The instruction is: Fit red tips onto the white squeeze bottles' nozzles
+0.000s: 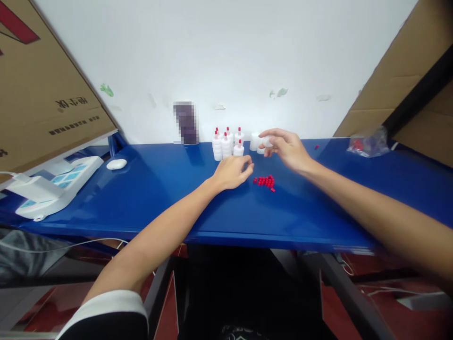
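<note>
Right hand holds white bottle between thumb and fingers. Left hand: fingers curled, near red-capped bottles. Loose caps: on blue table.

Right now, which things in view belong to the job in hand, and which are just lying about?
Job, by the look of it:
red-tipped white bottles
white containers beside the right hand
loose red pieces

Likely just lying about:
power strip
white oval object

Unsure: clear bag, something red inside.
</note>
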### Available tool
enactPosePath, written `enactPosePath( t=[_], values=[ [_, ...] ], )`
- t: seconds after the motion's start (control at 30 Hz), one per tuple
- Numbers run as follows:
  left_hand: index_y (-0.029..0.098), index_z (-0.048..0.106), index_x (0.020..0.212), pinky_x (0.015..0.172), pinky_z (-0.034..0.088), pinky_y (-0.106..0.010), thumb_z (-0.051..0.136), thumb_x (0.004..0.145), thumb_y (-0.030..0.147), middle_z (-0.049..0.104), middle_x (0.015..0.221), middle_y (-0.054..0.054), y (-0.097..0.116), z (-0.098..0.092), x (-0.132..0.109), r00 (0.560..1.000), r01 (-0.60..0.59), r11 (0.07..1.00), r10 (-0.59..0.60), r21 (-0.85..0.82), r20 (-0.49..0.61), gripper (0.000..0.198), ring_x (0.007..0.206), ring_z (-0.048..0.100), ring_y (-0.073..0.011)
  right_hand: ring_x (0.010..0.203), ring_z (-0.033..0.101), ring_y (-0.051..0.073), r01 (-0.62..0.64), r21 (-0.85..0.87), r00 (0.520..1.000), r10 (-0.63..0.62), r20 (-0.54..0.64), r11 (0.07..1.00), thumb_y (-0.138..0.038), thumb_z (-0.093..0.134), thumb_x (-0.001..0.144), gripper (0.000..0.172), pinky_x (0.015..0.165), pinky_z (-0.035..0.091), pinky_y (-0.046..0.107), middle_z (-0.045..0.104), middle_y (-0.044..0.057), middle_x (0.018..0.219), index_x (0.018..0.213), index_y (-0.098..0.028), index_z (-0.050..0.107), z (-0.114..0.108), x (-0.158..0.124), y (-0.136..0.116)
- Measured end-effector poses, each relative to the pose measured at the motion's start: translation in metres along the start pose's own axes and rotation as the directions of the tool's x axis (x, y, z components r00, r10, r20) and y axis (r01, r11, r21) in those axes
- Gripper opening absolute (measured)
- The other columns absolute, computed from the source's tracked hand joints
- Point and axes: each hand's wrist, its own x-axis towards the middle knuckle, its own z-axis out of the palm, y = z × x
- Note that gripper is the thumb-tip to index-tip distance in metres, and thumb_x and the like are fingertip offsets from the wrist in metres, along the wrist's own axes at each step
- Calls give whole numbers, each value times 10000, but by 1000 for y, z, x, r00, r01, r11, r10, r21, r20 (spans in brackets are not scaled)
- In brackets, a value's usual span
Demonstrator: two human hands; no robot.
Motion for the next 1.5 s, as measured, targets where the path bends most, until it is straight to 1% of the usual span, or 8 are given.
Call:
enactPosePath(
  t=[0.13,0.3,0.47,0.63,0.77,0.9,1.27,1.5],
  values=[
    [193,701,1070,714,488,-332,461,1006,394,750,908,-67,-4,3,1,991,67,990,-80,124,110,320,814,688,-230,603,669,167,1,-41,1000,-2,-21,999,-476,606,958,252,587,519,328,695,33,784,1026,-234,624,10,23,0],
    [209,687,1141,799,544,-370,409,1029,367,768,1018,-93,-4,3,0,984,86,976,-115,200,134,340,953,726,-276,539,651,169,69,-253,998,-64,27,965,-486,637,957,268,509,465,321,731,71,870,1014,-225,627,28,44,-7],
    [214,669,1192,819,558,-386,423,1021,371,770,1044,-94,-2,1,0,980,113,966,-146,231,132,339,987,729,-293,610,692,204,111,-348,992,-125,-19,931,-328,668,916,187,564,513,359,733,79,976,1069,-222,656,34,51,-10],
    [208,683,1161,808,564,-395,440,1015,383,764,1038,-107,-2,3,1,981,127,964,-157,235,113,333,958,728,-294,782,725,252,160,-437,973,-217,-83,885,-350,692,891,192,754,582,452,715,143,1228,995,-196,742,37,50,-3],
    [199,700,1119,798,560,-396,461,1011,391,758,956,-104,-3,3,1,984,150,968,-167,199,68,325,903,724,-289,996,719,335,175,-474,974,-222,-45,863,-380,694,912,193,911,556,504,754,156,1111,893,-206,775,43,46,-1],
    [203,696,1154,793,555,-397,480,1001,369,761,947,-97,-3,2,2,984,171,974,-177,151,27,312,893,720,-289,1035,716,339,175,-504,975,-219,-28,846,-394,672,933,217,966,527,498,784,132,1070,869,-214,775,47,46,1],
    [195,663,1232,821,554,-375,477,1004,352,746,1145,-112,-7,4,4,984,179,977,-177,112,-35,333,968,714,-271,1018,698,318,251,-617,965,-243,100,746,-377,554,979,312,965,492,466,778,121,1124,1046,-208,807,41,43,7],
    [198,658,1237,812,555,-389,482,996,356,754,1157,-108,-8,4,4,982,187,979,-185,84,-36,338,968,711,-282,960,734,299,184,-541,982,-182,58,820,-380,573,968,264,905,523,433,799,102,1055,983,-208,772,43,43,9]
  ],
)
